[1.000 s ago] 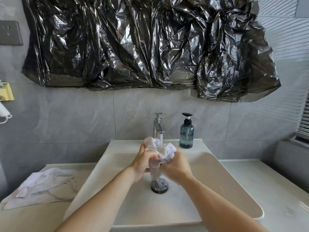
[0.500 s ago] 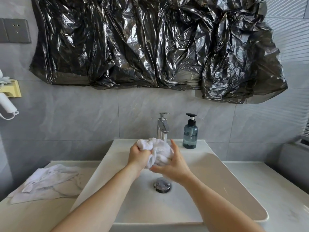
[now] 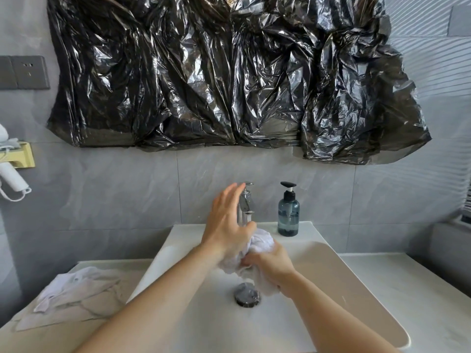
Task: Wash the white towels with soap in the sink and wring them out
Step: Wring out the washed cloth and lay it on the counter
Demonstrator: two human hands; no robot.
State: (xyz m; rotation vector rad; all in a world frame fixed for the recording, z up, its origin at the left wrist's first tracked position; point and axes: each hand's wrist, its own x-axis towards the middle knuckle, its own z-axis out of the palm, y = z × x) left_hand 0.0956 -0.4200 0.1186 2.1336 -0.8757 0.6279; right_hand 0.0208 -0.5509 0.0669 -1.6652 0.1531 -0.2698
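Observation:
My right hand (image 3: 272, 263) grips a bunched, wet white towel (image 3: 260, 247) over the white sink (image 3: 344, 284), just above the drain plug (image 3: 246, 298). My left hand (image 3: 228, 222) is raised in front of the chrome tap (image 3: 246, 202), fingers straight and spread, fingertips near the tap's top lever. It holds nothing. A second white towel (image 3: 74, 291) lies crumpled on the counter to the left of the sink. A blue soap pump bottle (image 3: 288, 212) stands on the sink's back ledge, right of the tap.
Black plastic sheeting (image 3: 229, 72) covers the wall above the sink. A white hair dryer in a yellow holder (image 3: 15, 169) hangs at the far left, below a grey socket plate (image 3: 24, 72). The marble counter (image 3: 407, 289) extends to the right of the sink.
My left hand has let go of the towel and risen to the tap with fingers spread. The right hand now holds the towel alone, a little lower over the basin.

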